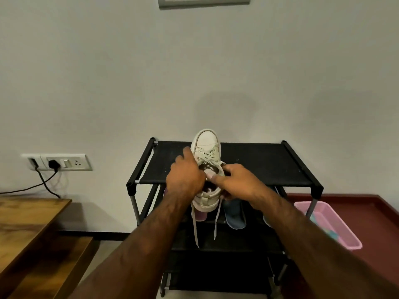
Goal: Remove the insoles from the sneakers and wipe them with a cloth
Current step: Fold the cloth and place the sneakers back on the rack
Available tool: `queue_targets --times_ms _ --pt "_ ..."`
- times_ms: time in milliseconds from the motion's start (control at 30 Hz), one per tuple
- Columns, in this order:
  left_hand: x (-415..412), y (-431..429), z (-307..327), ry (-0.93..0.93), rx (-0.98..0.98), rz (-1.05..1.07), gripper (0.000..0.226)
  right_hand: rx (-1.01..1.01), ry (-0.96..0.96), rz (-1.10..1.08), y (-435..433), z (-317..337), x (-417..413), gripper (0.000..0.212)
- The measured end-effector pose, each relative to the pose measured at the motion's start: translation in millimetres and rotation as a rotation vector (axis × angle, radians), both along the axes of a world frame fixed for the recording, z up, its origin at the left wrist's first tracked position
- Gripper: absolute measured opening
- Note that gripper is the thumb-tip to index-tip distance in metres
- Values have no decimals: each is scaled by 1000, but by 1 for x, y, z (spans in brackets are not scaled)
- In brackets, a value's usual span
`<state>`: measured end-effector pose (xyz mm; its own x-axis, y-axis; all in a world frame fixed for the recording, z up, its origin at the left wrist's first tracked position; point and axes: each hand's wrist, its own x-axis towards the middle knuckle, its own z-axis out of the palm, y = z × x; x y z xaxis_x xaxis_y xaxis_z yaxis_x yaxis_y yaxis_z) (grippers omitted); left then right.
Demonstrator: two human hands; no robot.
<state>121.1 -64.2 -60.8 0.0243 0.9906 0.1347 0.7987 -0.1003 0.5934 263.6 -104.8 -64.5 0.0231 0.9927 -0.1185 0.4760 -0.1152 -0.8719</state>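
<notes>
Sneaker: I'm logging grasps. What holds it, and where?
Both hands hold the white sneaker at its collar: left hand on the left side, right hand pinching the right edge.

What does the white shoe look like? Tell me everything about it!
The sneaker is off-white and looks like leather, with a rounded toe cap and a thick pale sole. It lies on the top shelf of a black rack, toe toward the wall, heel sticking out past the front edge. Its laces are untied and dangle down. The left hand holds its left side by the opening; the right hand holds its right side.
</notes>
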Motion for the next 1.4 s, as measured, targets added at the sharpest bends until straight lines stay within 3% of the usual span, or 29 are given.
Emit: queue_targets --times_ms 100,233,400,567,667,733,867,967,1033,1100,1167,1233,1400 --pt "6 4 1 29 -51 -34 43 -52 -23 73 -3 18 20 23" --pt "7 4 -8 17 -35 -23 45 375 -348 -149 19 34 36 15" --pt "7 1 -19 4 -3 -38 52 431 -836 131 58 37 12 31" --pt "6 4 -24 3 17 -51 51 575 -1193 201 62 42 -2 17" --pt "5 5 -26 -9 27 -57 51 620 -1296 231 65 45 -4 13" --pt "3 5 -29 -29 38 -62 52 622 -1155 160 67 40 0 15" --pt "-3 3 -36 -122 82 -76 55 499 -262 -301 68 15 -1 10" --pt "-5 5 -40 -155 89 -60 56 344 276 -449 75 -2 -12 8" --pt "-5 6 -40 -155 88 -53 56 284 520 -466 73 -5 -14 4" --pt "-5 6 -39 -151 76 -48 56 269 604 -418 68 -2 -12 6" --pt "-4 6 -37 -151 52 -44 56 338 396 -290 66 2 -4 13" --pt "-2 4 -35 -139 31 -44 57 446 28 -155 62 12 6 22" --pt "3 4 -36 -94 32 -37 60 585 -692 118 48 23 6 21"
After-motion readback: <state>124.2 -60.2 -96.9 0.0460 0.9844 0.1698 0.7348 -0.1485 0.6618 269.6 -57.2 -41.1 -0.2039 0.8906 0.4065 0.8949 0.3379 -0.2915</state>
